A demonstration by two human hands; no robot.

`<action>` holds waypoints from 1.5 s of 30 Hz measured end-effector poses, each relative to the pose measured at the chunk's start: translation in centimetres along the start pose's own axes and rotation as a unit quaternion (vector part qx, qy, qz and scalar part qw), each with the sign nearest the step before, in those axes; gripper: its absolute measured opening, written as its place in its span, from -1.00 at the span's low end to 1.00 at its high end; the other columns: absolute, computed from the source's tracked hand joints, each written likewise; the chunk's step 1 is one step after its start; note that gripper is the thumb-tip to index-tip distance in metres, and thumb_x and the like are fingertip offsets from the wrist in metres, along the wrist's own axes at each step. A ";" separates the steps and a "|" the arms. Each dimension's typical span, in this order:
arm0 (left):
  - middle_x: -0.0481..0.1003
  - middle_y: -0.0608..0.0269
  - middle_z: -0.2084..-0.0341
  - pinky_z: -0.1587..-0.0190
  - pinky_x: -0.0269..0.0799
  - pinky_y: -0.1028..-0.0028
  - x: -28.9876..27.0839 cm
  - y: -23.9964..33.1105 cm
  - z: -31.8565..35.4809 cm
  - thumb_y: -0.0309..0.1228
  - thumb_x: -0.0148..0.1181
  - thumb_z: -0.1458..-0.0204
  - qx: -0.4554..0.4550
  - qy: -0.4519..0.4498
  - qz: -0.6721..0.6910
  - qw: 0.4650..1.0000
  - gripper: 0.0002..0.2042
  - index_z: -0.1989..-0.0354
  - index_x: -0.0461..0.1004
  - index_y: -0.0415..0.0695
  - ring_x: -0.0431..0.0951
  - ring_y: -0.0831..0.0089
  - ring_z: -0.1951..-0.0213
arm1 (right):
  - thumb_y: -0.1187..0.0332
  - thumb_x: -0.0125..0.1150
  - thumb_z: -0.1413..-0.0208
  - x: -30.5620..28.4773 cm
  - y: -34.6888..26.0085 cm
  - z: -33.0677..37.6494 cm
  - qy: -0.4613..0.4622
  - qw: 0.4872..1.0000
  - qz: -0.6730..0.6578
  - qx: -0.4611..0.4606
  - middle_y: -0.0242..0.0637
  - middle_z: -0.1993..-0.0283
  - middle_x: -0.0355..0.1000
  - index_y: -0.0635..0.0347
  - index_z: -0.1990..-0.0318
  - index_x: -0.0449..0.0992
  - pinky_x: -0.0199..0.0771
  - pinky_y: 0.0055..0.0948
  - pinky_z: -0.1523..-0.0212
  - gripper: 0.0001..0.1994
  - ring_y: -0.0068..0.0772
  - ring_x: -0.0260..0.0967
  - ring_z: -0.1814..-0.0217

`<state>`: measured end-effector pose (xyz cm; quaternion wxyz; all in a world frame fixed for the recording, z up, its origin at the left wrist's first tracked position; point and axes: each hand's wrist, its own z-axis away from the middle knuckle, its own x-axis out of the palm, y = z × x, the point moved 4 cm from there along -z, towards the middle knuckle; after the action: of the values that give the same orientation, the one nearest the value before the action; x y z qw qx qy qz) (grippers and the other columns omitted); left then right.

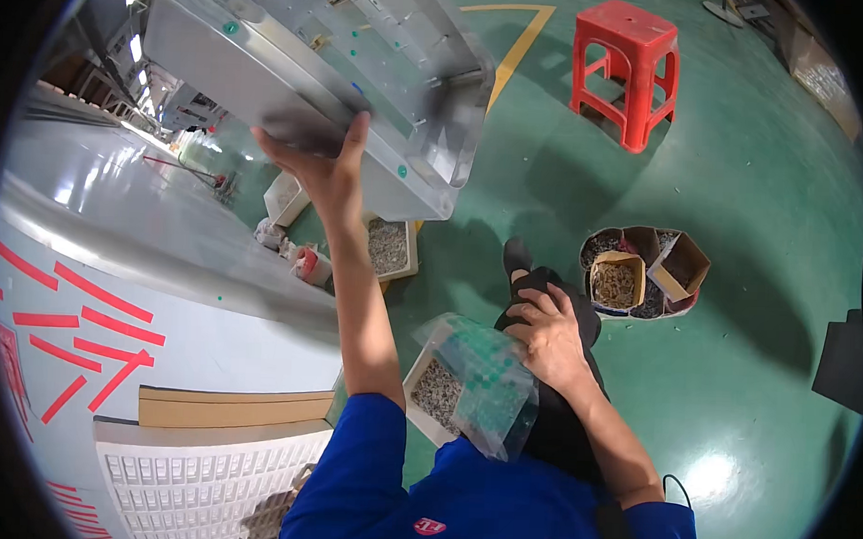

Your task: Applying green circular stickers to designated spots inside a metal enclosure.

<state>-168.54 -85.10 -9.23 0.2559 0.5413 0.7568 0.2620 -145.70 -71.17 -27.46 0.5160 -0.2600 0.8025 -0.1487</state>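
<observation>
A large grey metal housing point(239, 77), an open shallow box with small green dots on it, stands tilted at the upper left. My left hand point(326, 171) grips its near side wall, thumb up along the wall and fingers spread to the left. Over my lap lies a clear plastic bag point(489, 386) holding a sheet of green round dots. My right hand point(551, 342) rests on my dark-trousered leg, fingers curled at the bag's upper right edge; the fingertips are partly hidden.
A red plastic stool point(629, 58) stands on the green floor at the far right. Nearer are cardboard boxes point(660, 244) of small parts. White bins point(408, 259) of small metal pieces sit below the housing. A table point(248, 353) with red tape strips and a white grid tray point(206, 471) lie left.
</observation>
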 end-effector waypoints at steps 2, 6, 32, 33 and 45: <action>-0.10 -0.18 -0.24 -0.25 0.06 0.10 0.9 -2.5 -0.8 -0.27 0.46 0.24 0.039 -0.001 0.029 0.999 0.13 -0.34 -0.37 -0.20 0.00 -0.03 -0.26 | 0.40 0.26 0.38 0.0 -0.3 -0.2 0.001 1.000 -0.009 -0.002 -0.43 0.18 0.46 0.05 0.51 0.58 0.03 -0.08 -0.28 -0.85 -0.33 0.22 -0.17; -0.03 -0.13 -0.21 -0.21 0.12 0.15 2.6 -4.7 -1.8 -0.29 0.44 0.21 0.017 -0.053 0.058 0.997 0.10 -0.35 -0.37 -0.14 0.11 0.03 -0.20 | 0.42 0.23 0.37 -0.1 0.0 -0.2 0.003 1.000 -0.012 0.003 -0.41 0.18 0.45 0.06 0.51 0.58 0.03 -0.10 -0.28 -0.86 -0.33 0.23 -0.17; 0.05 0.17 -0.23 -0.27 -0.10 0.34 4.5 -8.9 -3.8 -0.42 0.12 0.10 -0.045 -0.258 0.310 0.914 -0.16 -0.37 -0.22 -0.06 0.05 0.28 -0.25 | 0.45 0.22 0.41 -0.4 0.2 -0.1 0.019 1.000 -0.023 0.002 -0.39 0.21 0.46 0.08 0.53 0.58 0.03 -0.07 -0.28 -0.85 -0.30 0.25 -0.14; 0.06 0.17 -0.23 -0.27 -0.10 0.34 4.5 -8.6 -3.7 -0.41 0.13 0.11 -0.050 -0.257 0.305 0.916 -0.15 -0.37 -0.22 -0.06 0.05 0.28 -0.25 | 0.45 0.23 0.41 -0.4 0.3 -0.1 0.020 1.000 -0.022 0.003 -0.39 0.20 0.46 0.08 0.53 0.58 0.03 -0.07 -0.28 -0.85 -0.30 0.25 -0.15; 0.05 0.16 -0.23 -0.22 0.05 0.32 2.7 -7.6 -3.4 -0.40 0.24 0.14 -0.004 -0.228 0.234 0.945 -0.07 -0.38 -0.27 -0.04 0.11 0.28 -0.22 | 0.43 0.26 0.41 -0.4 0.1 0.1 0.023 1.000 -0.019 -0.002 -0.41 0.21 0.45 0.08 0.49 0.58 0.04 -0.07 -0.27 -0.82 -0.30 0.25 -0.15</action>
<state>-176.78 -85.03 -12.14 0.3550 0.7478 0.5291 0.1868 -145.52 -70.84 -27.23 0.4939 -0.2721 0.8096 -0.1631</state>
